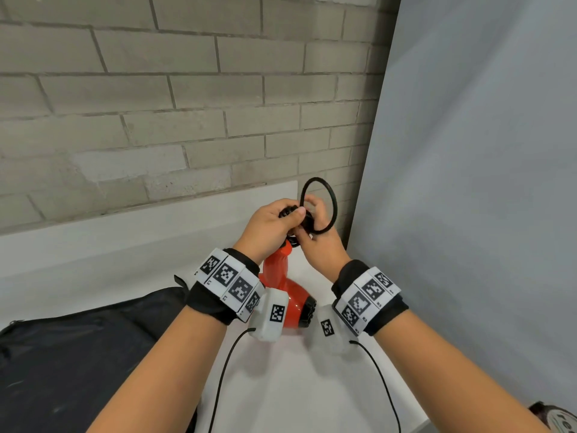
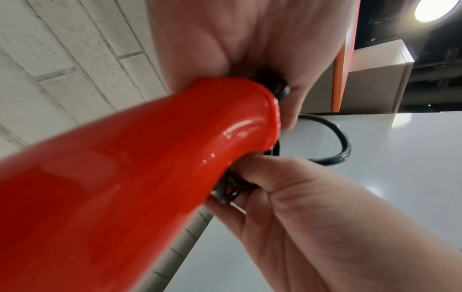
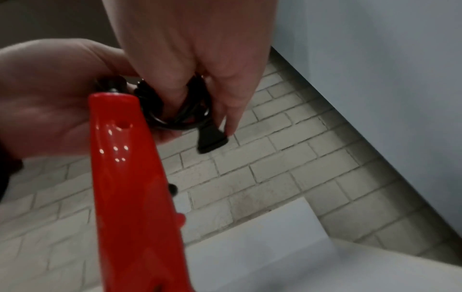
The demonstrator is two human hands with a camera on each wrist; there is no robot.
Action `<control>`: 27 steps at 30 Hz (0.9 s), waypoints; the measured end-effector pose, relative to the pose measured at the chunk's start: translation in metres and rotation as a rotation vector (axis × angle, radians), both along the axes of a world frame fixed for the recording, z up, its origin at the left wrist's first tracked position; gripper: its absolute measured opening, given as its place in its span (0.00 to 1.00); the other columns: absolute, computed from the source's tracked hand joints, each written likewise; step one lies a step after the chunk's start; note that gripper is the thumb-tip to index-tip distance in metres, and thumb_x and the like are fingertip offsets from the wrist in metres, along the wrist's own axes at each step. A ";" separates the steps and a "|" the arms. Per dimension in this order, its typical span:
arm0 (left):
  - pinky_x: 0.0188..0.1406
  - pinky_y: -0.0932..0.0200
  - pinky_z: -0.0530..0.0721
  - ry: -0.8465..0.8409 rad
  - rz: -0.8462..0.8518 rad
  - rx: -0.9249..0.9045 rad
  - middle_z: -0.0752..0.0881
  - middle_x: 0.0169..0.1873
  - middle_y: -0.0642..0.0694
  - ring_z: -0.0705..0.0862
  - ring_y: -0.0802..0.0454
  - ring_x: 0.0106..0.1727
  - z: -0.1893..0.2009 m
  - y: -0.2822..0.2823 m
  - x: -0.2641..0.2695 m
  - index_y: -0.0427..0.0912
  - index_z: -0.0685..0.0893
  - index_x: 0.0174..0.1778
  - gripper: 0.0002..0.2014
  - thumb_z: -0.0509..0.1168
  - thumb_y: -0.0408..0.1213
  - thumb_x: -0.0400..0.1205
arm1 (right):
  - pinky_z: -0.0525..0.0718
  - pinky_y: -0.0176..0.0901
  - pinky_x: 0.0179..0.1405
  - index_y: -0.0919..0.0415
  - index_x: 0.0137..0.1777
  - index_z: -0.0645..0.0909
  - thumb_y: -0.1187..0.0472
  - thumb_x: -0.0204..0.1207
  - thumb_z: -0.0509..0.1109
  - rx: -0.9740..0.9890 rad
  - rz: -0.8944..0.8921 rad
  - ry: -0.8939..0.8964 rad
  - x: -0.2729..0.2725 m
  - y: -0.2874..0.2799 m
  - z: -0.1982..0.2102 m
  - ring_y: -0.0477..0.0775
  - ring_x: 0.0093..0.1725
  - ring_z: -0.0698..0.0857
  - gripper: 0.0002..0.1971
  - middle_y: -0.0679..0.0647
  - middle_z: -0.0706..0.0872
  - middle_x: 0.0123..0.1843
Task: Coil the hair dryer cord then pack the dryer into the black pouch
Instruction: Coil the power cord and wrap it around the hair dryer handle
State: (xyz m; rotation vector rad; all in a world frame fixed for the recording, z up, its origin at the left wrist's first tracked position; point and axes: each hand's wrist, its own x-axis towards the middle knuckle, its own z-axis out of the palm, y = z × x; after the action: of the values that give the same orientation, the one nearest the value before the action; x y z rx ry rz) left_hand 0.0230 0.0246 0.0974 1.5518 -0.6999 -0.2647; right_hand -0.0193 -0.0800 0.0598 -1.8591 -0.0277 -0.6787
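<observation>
A glossy red hair dryer [image 1: 285, 287] hangs nozzle-down above the white table, its handle [image 2: 140, 177] [image 3: 130, 177] pointing up into my hands. My left hand [image 1: 274, 223] grips the coiled black cord [image 1: 318, 204] at the handle's top end. My right hand [image 1: 315, 235] curls round the same coils [image 3: 175, 116], with one loop standing up above the fingers. The black plug [image 3: 211, 139] hangs below my right fingertips. The black pouch [image 1: 78, 354] lies flat on the table at the lower left.
A grey brick wall [image 1: 156, 104] stands close behind the white table [image 1: 296, 385]. A pale grey panel [image 1: 484, 182] closes off the right side. A round dark object [image 1: 555, 415] shows at the bottom right corner.
</observation>
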 end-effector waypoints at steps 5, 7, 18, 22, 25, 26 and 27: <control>0.24 0.69 0.74 0.062 0.043 -0.085 0.79 0.35 0.47 0.76 0.63 0.21 0.002 0.004 0.002 0.53 0.81 0.57 0.12 0.59 0.34 0.82 | 0.79 0.43 0.52 0.59 0.59 0.75 0.54 0.77 0.60 -0.176 0.099 0.198 -0.010 -0.019 -0.025 0.58 0.50 0.82 0.14 0.61 0.85 0.50; 0.27 0.67 0.74 0.075 0.071 -0.111 0.80 0.35 0.48 0.74 0.62 0.20 0.003 0.005 0.002 0.50 0.81 0.59 0.12 0.58 0.34 0.82 | 0.78 0.47 0.50 0.59 0.51 0.78 0.56 0.82 0.55 -0.323 0.043 0.351 -0.011 -0.034 -0.039 0.58 0.44 0.79 0.12 0.58 0.82 0.42; 0.22 0.71 0.72 -0.013 0.149 -0.190 0.83 0.23 0.61 0.70 0.62 0.18 -0.006 0.008 -0.011 0.51 0.84 0.41 0.10 0.60 0.33 0.81 | 0.78 0.43 0.40 0.56 0.46 0.79 0.61 0.83 0.55 -0.250 0.079 0.415 -0.025 -0.038 -0.024 0.49 0.32 0.77 0.10 0.47 0.74 0.32; 0.28 0.77 0.75 -0.004 0.165 -0.262 0.85 0.24 0.63 0.77 0.68 0.23 -0.009 0.007 -0.020 0.45 0.84 0.37 0.05 0.65 0.33 0.77 | 0.72 0.39 0.28 0.57 0.39 0.78 0.60 0.82 0.57 -0.216 -0.121 0.292 -0.025 -0.040 -0.012 0.41 0.22 0.72 0.12 0.46 0.69 0.24; 0.35 0.76 0.78 -0.059 0.135 -0.196 0.85 0.32 0.60 0.81 0.71 0.32 -0.010 0.005 -0.020 0.47 0.84 0.38 0.06 0.68 0.31 0.75 | 0.66 0.34 0.26 0.50 0.31 0.74 0.61 0.81 0.58 -0.146 -0.277 0.120 -0.024 -0.046 0.005 0.40 0.23 0.70 0.16 0.45 0.70 0.24; 0.37 0.75 0.79 -0.077 0.124 -0.159 0.85 0.36 0.58 0.81 0.71 0.34 -0.010 0.004 -0.019 0.49 0.84 0.39 0.07 0.68 0.31 0.76 | 0.66 0.31 0.26 0.49 0.30 0.73 0.62 0.81 0.58 -0.123 -0.309 0.053 -0.025 -0.048 0.014 0.39 0.23 0.70 0.17 0.44 0.70 0.23; 0.39 0.74 0.80 -0.088 0.114 -0.127 0.84 0.38 0.57 0.81 0.71 0.35 -0.010 0.003 -0.018 0.50 0.84 0.40 0.08 0.67 0.31 0.76 | 0.65 0.29 0.25 0.48 0.30 0.73 0.63 0.81 0.59 -0.102 -0.321 -0.011 -0.026 -0.049 0.024 0.38 0.22 0.71 0.17 0.43 0.70 0.22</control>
State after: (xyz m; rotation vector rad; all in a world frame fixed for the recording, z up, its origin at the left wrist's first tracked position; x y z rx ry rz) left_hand 0.0048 0.0277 0.0871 1.4822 -0.6817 -0.0657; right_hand -0.0451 -0.1291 0.0838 -1.9784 0.2379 -0.9228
